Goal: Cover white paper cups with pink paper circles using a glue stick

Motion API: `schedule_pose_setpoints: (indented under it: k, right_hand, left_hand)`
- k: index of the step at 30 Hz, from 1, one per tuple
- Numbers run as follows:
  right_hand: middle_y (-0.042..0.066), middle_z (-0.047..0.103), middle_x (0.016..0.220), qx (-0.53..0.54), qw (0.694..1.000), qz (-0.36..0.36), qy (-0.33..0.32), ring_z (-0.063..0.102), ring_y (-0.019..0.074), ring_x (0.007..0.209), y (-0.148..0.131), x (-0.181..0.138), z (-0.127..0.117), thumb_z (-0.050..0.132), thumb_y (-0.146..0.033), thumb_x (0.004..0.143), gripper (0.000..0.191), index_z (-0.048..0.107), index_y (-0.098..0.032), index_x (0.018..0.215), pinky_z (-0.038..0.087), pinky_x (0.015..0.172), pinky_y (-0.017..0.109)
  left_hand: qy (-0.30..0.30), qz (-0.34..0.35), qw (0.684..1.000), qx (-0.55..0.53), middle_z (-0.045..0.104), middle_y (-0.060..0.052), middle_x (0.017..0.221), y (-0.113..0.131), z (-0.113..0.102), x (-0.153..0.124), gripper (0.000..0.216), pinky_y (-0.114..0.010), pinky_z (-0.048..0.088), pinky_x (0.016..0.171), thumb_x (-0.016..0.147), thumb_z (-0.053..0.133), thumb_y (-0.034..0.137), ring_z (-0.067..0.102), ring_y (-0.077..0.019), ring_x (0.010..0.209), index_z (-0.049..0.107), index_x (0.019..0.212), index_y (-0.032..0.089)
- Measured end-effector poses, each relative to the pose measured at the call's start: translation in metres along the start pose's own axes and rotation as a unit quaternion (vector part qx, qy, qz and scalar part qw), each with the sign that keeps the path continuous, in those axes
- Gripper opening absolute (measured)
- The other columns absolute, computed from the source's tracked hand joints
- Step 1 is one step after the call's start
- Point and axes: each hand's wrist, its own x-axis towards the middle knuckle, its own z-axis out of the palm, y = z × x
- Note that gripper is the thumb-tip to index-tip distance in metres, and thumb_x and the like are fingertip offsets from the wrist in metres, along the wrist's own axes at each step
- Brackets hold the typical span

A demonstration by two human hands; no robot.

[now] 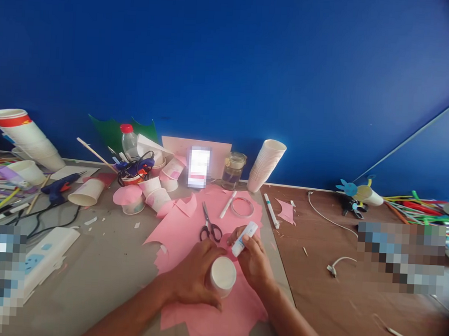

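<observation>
Head view: from close above tabletop (110,262), facing forward-down, toward blue wall (230,63).

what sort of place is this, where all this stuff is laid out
Most likely a craft workspace: scissors lie on cut pink paper, and the right hand holds what looks like a glue tube. Whether it is a home, school or workshop, I can't tell.

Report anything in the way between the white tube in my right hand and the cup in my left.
Only pink paper shows between the white tube in your right hand and the cup in your left hand, by the tube's lower end; whether it is raised or flat, I cannot tell.
</observation>
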Motion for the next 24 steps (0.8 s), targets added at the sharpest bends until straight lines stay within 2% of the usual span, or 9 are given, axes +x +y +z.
schedule_pose_setpoints:
  k: [5,9,13,17,24]
  right_hand:
    - [-0.001,0.051,0.068,-0.015,1.0,0.026,0.008,0.043,0.0125,0.061,0.009,-0.002,0.005,0.06,-0.036,0.081,0.022,0.053,-0.019,0.068,0.036,0.058,0.025]
    - [-0.001,0.052,0.066,-0.031,0.999,0.039,0.017,0.043,0.0121,0.059,0.012,-0.004,0.006,0.059,-0.037,0.082,0.024,0.054,-0.019,0.068,0.035,0.057,0.024]
    - [-0.002,0.053,0.064,-0.063,0.997,0.039,0.023,0.043,0.0117,0.057,0.013,-0.006,0.006,0.063,-0.04,0.079,0.023,0.054,-0.02,0.073,0.035,0.055,0.024]
    - [-0.002,0.055,0.065,-0.082,0.996,0.037,0.011,0.045,0.0114,0.058,0.013,-0.008,0.008,0.067,-0.043,0.075,0.026,0.055,-0.02,0.078,0.037,0.055,0.023]
    - [-0.002,0.055,0.068,-0.071,0.996,0.057,0.002,0.046,0.0106,0.058,0.013,-0.009,0.007,0.07,-0.043,0.073,0.03,0.054,-0.019,0.08,0.038,0.054,0.022]
  left_hand:
    - [0.02,0.002,1.0,0.0,0.046,-0.007,0.104,0.009,0.009,0.005,0.066,-0.042,0.045,0.082,0.052,0.083,0.039,0.045,-0.0272,0.095,0.059,0.112,0.025]
    - [0.027,0.01,1.0,-0.006,0.046,-0.007,0.108,0.012,0.01,0.006,0.072,-0.04,0.045,0.083,0.055,0.081,0.029,0.044,-0.0268,0.098,0.052,0.121,0.028]
    - [0.008,-0.004,1.0,0.001,0.045,-0.005,0.105,0.01,0.009,0.006,0.068,-0.041,0.044,0.085,0.057,0.08,0.035,0.044,-0.0262,0.097,0.053,0.119,0.029]
    - [0.0,-0.015,1.0,0.017,0.045,-0.005,0.109,0.007,0.009,0.006,0.079,-0.041,0.044,0.086,0.056,0.08,0.034,0.044,-0.0265,0.098,0.045,0.128,0.031]
    - [-0.002,-0.021,1.0,0.021,0.046,-0.006,0.107,0.009,0.01,0.005,0.07,-0.04,0.045,0.084,0.058,0.077,0.034,0.044,-0.0254,0.097,0.048,0.122,0.027]
